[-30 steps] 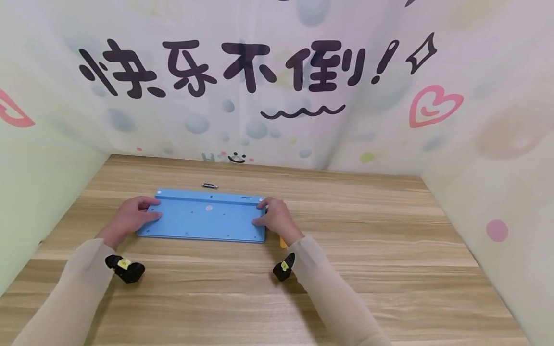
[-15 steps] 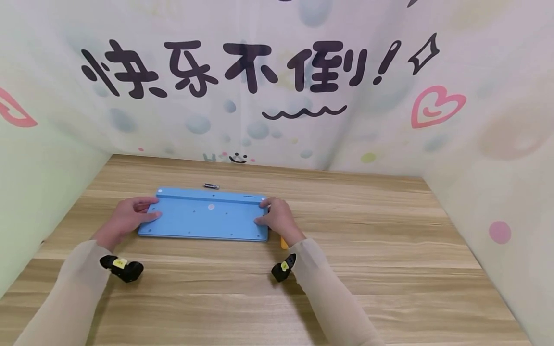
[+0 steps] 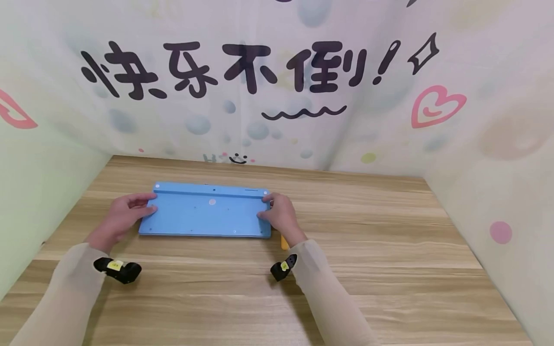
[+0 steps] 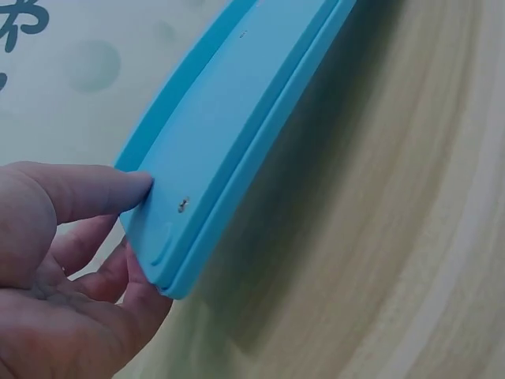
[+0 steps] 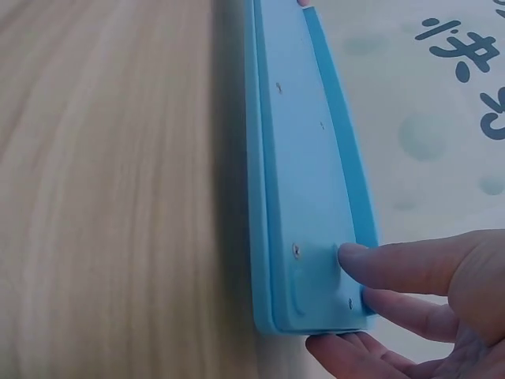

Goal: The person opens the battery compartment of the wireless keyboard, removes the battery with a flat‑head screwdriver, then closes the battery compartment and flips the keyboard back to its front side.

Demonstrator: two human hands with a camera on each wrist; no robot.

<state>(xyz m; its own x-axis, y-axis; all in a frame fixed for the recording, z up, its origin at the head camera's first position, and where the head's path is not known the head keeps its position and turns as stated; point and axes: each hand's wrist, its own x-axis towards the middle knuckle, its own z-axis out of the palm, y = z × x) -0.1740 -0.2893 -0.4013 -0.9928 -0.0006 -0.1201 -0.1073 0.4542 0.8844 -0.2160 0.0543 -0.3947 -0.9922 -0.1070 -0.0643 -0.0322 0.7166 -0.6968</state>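
Note:
A light blue keyboard (image 3: 205, 214) faces me with its underside, which shows small screws, a round white sticker and a raised ridge along the far edge. My left hand (image 3: 121, 216) pinches its left end, thumb on the underside and fingers behind. At the other end my right hand (image 3: 282, 215) grips it the same way. Both wrist views show the keyboard (image 4: 229, 126) held off the table, with a shadow under its near edge. In the right wrist view, the right thumb (image 5: 402, 264) presses the underside near a corner screw.
The keyboard lies over a wood-grain table (image 3: 389, 250). An orange object (image 3: 283, 241) pokes out beside my right wrist, mostly hidden. Behind the table hangs a printed cloth (image 3: 277, 129), and a pale wall (image 3: 43, 192) closes the left side.
Both hands have raised the keyboard, its far edge tilting up. The battery that lay behind it is now almost wholly hidden by it.

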